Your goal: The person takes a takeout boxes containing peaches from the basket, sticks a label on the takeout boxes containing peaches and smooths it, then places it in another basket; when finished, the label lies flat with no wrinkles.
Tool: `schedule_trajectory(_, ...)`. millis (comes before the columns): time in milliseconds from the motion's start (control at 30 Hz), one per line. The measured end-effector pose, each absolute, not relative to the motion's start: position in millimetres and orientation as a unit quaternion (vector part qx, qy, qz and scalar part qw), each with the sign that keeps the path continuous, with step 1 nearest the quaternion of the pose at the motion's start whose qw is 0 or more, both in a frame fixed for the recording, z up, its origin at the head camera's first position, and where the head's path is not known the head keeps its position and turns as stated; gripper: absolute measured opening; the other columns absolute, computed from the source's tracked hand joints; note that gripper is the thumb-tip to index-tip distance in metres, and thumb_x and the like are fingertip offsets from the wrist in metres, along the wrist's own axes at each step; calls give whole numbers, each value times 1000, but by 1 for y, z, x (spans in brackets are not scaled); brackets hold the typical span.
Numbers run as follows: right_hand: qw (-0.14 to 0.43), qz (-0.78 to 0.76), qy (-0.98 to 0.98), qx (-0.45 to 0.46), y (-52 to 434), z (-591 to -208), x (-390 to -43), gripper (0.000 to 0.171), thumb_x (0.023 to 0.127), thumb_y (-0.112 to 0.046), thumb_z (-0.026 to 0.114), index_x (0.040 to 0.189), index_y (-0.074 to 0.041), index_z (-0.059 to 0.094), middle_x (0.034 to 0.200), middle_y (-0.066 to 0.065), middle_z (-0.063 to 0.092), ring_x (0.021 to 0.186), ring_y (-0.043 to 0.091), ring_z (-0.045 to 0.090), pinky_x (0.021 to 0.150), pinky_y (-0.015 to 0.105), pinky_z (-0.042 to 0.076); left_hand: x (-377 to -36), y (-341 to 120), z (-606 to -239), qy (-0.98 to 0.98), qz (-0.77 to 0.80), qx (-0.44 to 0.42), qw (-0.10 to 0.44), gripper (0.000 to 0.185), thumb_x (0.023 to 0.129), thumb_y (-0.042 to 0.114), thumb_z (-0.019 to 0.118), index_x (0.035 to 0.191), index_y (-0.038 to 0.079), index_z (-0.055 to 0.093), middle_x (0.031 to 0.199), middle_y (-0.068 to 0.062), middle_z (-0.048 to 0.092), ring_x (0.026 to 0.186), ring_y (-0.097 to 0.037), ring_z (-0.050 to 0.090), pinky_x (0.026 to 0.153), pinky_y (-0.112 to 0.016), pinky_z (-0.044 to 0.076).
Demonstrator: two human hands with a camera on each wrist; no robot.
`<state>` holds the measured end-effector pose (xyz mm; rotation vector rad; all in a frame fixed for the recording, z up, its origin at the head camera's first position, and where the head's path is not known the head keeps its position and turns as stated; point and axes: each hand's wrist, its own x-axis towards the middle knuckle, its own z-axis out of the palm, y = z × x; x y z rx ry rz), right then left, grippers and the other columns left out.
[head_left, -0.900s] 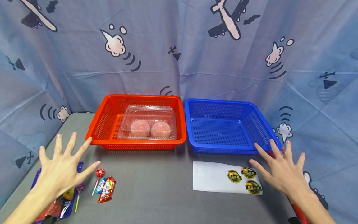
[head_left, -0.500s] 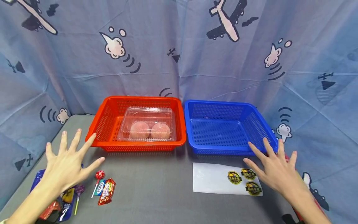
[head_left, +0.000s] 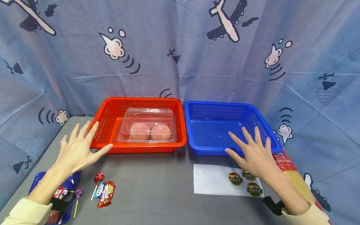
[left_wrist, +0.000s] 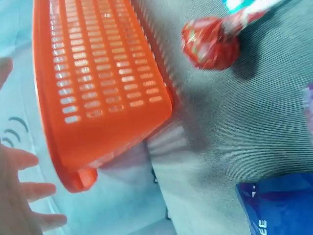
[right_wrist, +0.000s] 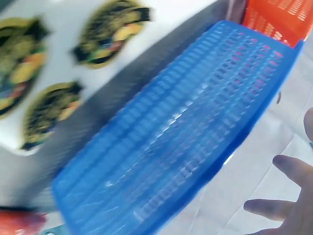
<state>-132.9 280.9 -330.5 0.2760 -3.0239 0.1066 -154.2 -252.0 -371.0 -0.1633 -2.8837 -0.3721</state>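
Note:
My left hand [head_left: 80,153], fingers spread and holding nothing, hovers by the front left corner of a red plastic basket [head_left: 143,145]. Inside that basket lies a closed clear clamshell box [head_left: 149,117] with two pink round fruits [head_left: 139,132] showing through its lid. The right hand [head_left: 254,156] is also spread, its fingertips overlapping the front of a blue basket [head_left: 219,150] in the head view. Below that hand lies a white sheet [head_left: 209,178] bearing several round black-and-yellow stickers [head_left: 235,178]. In the left wrist view, fingers [left_wrist: 41,191] stretch beside the red basket's rim.
On the grey table at left lie a red lollipop [head_left: 99,177], a purple lollipop [head_left: 79,192], a red candy packet [head_left: 106,194] and a blue bag [head_left: 73,180]. A red-and-yellow bag [head_left: 296,181] sits at the right edge. A printed blue curtain [head_left: 152,47] hangs behind the baskets.
Both hands have moved forward and inward: the left toward the red basket's front corner, the right leftward over the blue basket's front. Fingers are a little more bent; the baskets stay put.

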Motion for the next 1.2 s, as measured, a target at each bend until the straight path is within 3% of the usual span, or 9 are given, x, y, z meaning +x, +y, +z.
schedule_trajectory(367, 14, 82, -987, 141, 230, -314, -166, 66, 101, -60, 51, 158, -29, 40, 165, 27, 28, 151, 62, 11, 111, 84, 17, -187, -259, -381, -986, -150, -39, 64, 118, 84, 79, 58, 163, 1, 16, 163, -30, 23, 145, -56, 21, 101, -83, 26)
schedule_trajectory(633, -25, 129, -976, 172, 186, -299, -196, 66, 101, -53, 54, 160, -27, 37, 165, 24, 33, 151, 56, 24, 106, 82, 29, -194, -261, -385, -985, -169, -38, 11, 122, 85, 82, 54, 163, 1, 8, 171, -23, 9, 146, -54, 26, 98, -82, 36)
schedule_trajectory(933, -121, 193, -952, 206, 134, -282, -244, 74, 102, -47, 55, 162, -11, 31, 163, 19, 39, 150, 40, 38, 121, 61, 33, -196, -261, -386, -983, -178, -31, -15, 127, 83, 85, 52, 163, 0, 1, 173, -19, -1, 148, -56, 26, 97, -83, 36)
schedule_trajectory(1067, -192, 230, -937, 178, 113, -277, -268, 78, 102, -48, 56, 163, -13, 25, 163, 16, 38, 135, 34, 53, 113, 52, 47, -196, -260, -387, -983, -182, -27, -14, 126, 83, 85, 52, 163, 1, 1, 173, -20, 0, 147, -56, 27, 99, -83, 35)
schedule_trajectory(1200, -267, 304, -908, 104, 96, -276, -285, 79, 101, -46, 59, 164, -17, 21, 165, 14, 31, 130, 36, 55, 104, 49, 55, -195, -261, -388, -982, -186, -24, -12, 126, 84, 84, 52, 163, 1, 1, 173, -20, 1, 146, -57, 27, 99, -84, 34)
